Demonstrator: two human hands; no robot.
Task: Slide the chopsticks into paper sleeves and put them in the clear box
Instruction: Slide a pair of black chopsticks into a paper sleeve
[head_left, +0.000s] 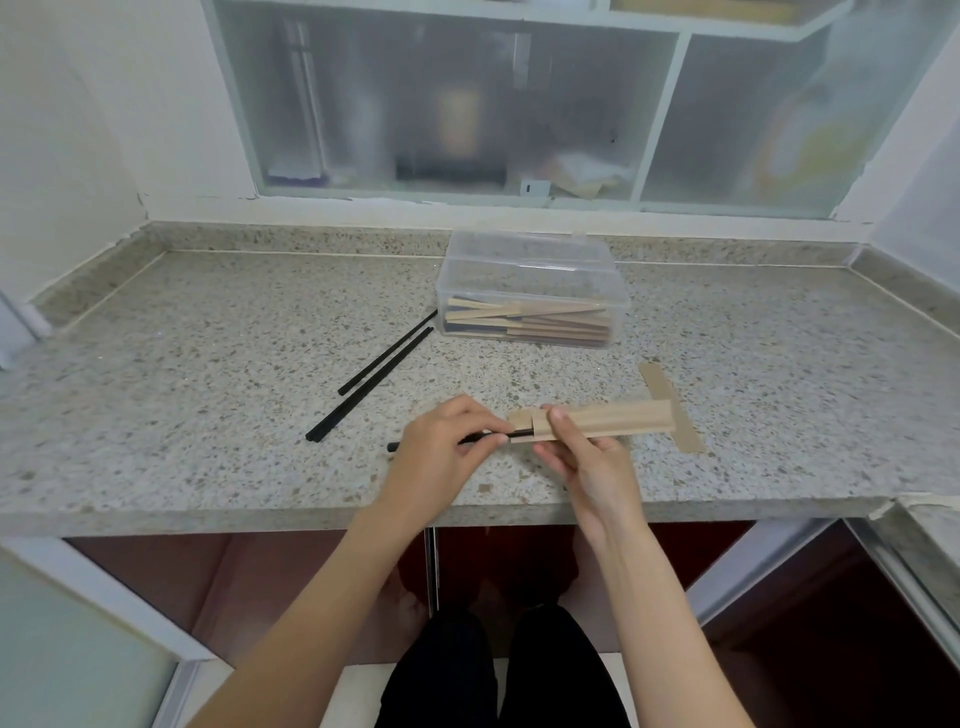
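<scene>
Now, at lower centre, the left hand (445, 446) pinches slim black chopsticks (470, 439) entering a flat tan paper sleeve (608, 419) gripped by the right hand (582, 457) over the speckled granite tabletop (208, 364); the clear rectangular plastic box (532, 288) of sleeved pairs sits above, no writing legible.

Most of the held chopsticks (470, 439) lies out of sight, covered by the left hand (441, 452) and by the paper sleeve (602, 418). Whether one or two sticks are there cannot be told. Behind the frosted cabinet glass (447, 104) only blurred shapes show. The bench (208, 332) is cut off at both sides.
</scene>
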